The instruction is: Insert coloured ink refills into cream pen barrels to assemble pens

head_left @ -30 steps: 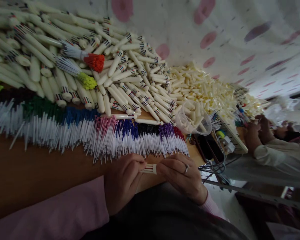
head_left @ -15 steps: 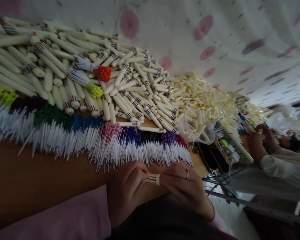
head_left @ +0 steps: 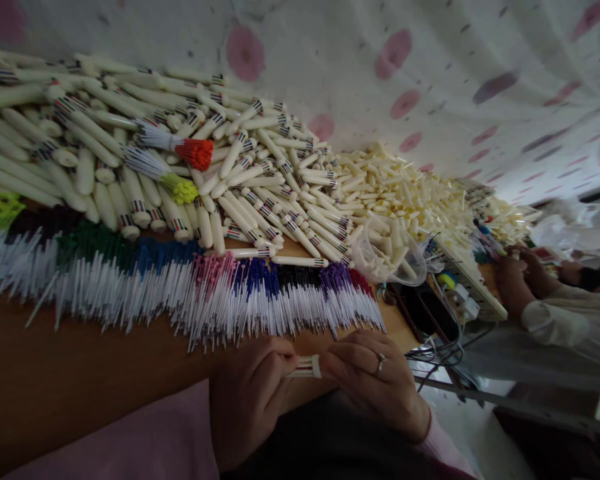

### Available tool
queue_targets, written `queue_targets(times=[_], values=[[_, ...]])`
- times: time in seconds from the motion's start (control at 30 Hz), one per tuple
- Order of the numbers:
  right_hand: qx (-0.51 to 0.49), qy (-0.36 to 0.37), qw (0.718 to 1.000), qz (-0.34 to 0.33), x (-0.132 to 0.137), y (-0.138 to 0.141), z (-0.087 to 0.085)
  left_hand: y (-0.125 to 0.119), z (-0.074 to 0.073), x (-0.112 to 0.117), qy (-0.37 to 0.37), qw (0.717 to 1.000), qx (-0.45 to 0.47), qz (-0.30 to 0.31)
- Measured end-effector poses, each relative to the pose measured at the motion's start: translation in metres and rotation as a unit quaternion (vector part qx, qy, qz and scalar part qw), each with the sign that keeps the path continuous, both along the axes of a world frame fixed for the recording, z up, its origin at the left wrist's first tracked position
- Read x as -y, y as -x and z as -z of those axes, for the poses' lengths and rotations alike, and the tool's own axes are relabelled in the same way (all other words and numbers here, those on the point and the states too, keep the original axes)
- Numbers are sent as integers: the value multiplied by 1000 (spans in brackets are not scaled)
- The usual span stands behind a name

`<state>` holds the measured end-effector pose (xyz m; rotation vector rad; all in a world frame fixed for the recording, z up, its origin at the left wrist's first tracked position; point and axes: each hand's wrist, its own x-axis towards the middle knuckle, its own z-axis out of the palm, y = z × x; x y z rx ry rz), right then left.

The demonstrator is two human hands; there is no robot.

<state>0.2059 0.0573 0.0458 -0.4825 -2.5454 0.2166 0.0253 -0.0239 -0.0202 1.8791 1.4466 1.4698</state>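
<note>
Between my hands is a cream multicolour pen barrel (head_left: 306, 367), its slotted section and end ring showing in the gap. My left hand (head_left: 253, 393) is closed around the barrel on the left side, hiding that part. On the other side, my right hand (head_left: 380, 383), with a ring on one finger, has its fingers pinched at the ringed end. What else those fingertips cover, I cannot see. Just beyond my hands lies a row of white refills (head_left: 260, 307) with coloured heads, grouped by colour: yellow, green, blue, pink, black, purple and red among them.
Behind the refills rises a heap of cream pens (head_left: 250, 173). Loose cream parts (head_left: 400, 187) spread to the right, near a clear plastic cup (head_left: 413, 263). Phones (head_left: 433, 310), cables and a power strip (head_left: 475, 287) lie at the table edge. Another person's hands (head_left: 513, 277) are farther right.
The view has shifted slightly. Both hands stay on the pen barrel, with only a small change in the right hand's angle.
</note>
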Motion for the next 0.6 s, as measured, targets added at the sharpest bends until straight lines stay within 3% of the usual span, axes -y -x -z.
queue_targets(times=[0.23,0.37,0.43,0.5,0.6], values=[[-5,152,988,-10,0,-1,-1,1,-1,-1,-6,1000,-25,-11],[-34,283,958,5,1,-4,3,0,-3,-1,-11,998,-46,-28],[-49,371,927,29,3,-5,6,-1,-4,-1,-18,998,-53,-28],[-67,470,878,61,4,-4,7,-1,-5,-1,-21,998,-50,-31],[-78,629,763,123,5,-2,10,0,-5,-4,-14,998,-49,-33]])
